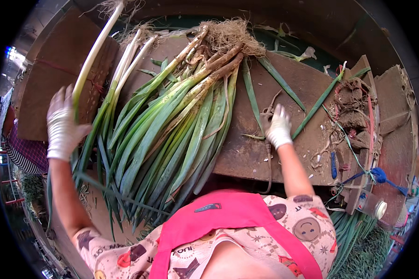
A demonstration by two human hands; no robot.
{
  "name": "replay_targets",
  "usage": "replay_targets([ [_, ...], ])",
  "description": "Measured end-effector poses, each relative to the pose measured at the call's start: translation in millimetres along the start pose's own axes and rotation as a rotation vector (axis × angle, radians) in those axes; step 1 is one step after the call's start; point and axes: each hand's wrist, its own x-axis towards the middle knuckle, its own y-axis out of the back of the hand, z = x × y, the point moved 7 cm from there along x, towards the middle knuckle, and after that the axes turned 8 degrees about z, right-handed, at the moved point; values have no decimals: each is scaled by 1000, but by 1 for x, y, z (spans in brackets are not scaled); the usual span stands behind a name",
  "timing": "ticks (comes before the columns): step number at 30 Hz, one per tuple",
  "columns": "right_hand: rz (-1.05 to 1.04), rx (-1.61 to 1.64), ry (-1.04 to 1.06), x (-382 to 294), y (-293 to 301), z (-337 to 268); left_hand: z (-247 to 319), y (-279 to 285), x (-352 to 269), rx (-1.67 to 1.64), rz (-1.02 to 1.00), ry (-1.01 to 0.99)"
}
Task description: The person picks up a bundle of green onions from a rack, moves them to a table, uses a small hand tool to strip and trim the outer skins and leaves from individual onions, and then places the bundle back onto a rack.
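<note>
My left hand (64,122), in a whitish glove with a ribbed cuff, is at a long green onion (97,48). Its stem runs between my thumb and fingers, but the hand hides whether I grip it. Right of it lie slimmer white-stemmed onions (124,66) and a large heap of soil-stained, rooted onions (181,115), leaves towards me. My right hand (279,127), gloved and slightly blurred, is against a dirt-covered tool that looks like an air blow gun (266,115) with a hose (270,171). Whether my fingers are closed around it is unclear.
A worn brown board (241,157) bears the heap and loose leaves (317,101). At right are a dirt-caked bundle (352,101), a blue-handled tool (333,165), blue cord (380,175) and a clear jar (370,205). Cardboard (63,69) stands at left; more onion leaves (356,240) lie lower right.
</note>
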Motion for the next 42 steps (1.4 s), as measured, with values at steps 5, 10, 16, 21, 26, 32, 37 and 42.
replay_targets([
  [5,-1,-47,21,-42,-20,1,180,-92,7,-656,-189,-221],
  [10,48,98,23,-43,-22,40,236,-128,29,-482,-424,-94],
  [16,195,461,21,-63,-6,80,283,-50,-11,-641,-387,-109],
  [21,249,612,84,-92,26,59,381,-21,17,-687,-272,-11],
  [26,63,1177,-140,-125,43,45,435,-61,-13,-1074,-509,-124],
  [32,96,755,180,-161,53,24,437,-63,-37,-980,-352,-166],
  [37,36,753,240,-181,56,24,445,-64,-38,-815,-371,-175],
  [42,82,693,235,-169,47,27,453,-62,-31,-625,-507,-180],
])
